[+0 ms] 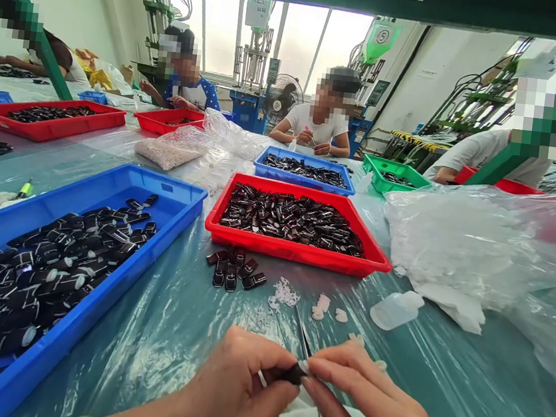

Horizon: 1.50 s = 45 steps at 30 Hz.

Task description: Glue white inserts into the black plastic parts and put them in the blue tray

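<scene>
Here we have the small black piece [292,373], pinched between the left hand [243,382] and the right hand [371,396], lying roughly sideways with most of its dark body covered by fingers, so we catch only a stubby stretch. At its right end we spot a little white part [303,366], close up against the black, though we can't tell whether it is seated; and just beyond, we follow a slim pointed metal tool [302,335], its tip angled away from us, its shaft disappearing behind the fingers.
</scene>
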Tool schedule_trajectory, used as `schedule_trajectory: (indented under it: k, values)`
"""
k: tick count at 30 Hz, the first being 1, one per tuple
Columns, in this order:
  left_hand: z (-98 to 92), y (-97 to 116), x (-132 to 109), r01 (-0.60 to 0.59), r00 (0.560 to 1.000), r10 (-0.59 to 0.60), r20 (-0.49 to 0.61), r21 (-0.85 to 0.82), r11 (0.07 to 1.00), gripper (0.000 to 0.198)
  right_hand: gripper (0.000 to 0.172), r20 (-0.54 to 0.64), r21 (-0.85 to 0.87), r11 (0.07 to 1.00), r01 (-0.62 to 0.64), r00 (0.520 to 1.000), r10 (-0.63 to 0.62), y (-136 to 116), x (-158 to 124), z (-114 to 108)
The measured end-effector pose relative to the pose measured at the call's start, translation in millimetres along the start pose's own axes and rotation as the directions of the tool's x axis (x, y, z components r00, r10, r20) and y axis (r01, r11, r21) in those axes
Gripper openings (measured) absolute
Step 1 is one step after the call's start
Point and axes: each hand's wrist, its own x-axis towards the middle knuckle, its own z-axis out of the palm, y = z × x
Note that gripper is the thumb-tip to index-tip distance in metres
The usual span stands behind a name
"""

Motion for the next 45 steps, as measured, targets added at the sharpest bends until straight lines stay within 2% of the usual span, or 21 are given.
schedule_trajectory:
  k: [13, 19, 25, 29, 31, 35, 41, 45]
  values:
    - [4.5, -7, -1, -0.002, 1.0, 0.002, -0.013, -0.027, 1.0, 0.014, 0.018, -0.016, -0.021, 0.999, 0.026, 1.0, -0.027, 3, -2, 5]
    - [4.3, -5, -2, 0.073, 0.997, -0.071, 0.015, -0.112, 0.991, 0.013, 0.016, -0.009, -0.02, 0.999, 0.028, 1.0, -0.028, 4, -2, 5]
    - [5.5, -8, -1, 0.088, 0.996, -0.087, 0.015, -0.123, 0.988, 0.012, 0.017, -0.033, -0.058, 0.994, 0.092, 0.995, -0.094, 5, -2, 9]
    - [4.8, -6, -1, 0.155, 0.988, -0.152, 0.027, -0.149, 0.977, 0.014, 0.015, -0.046, -0.079, 0.994, 0.072, 0.996, -0.075, 2, -2, 10]
    - [3.7, -3, 0, 0.227, 0.974, -0.22, 0.055, -0.26, 0.939, 0.013, 0.014, -0.037, -0.045, 0.999, 0.016, 0.999, -0.018, 1, -1, 8]
    - [1.7, 3, 3, 0.339, 0.938, -0.33, 0.11, -0.501, 0.797, 0.017, 0.018, -0.007, 0.134, 0.982, -0.135, 0.991, 0.137, 0, 3, 3]
    - [1.1, -1, 6, 0.411, 0.901, -0.405, 0.158, -0.611, 0.676, 0.041, 0.021, 0.01, 0.262, 0.935, -0.239, 0.969, 0.245, 2, 6, 4]
    - [1.4, -3, 5, 0.422, 0.894, -0.411, 0.178, -0.645, 0.637, 0.043, 0.02, 0.042, 0.291, 0.92, -0.263, 0.964, 0.262, 5, 6, 6]
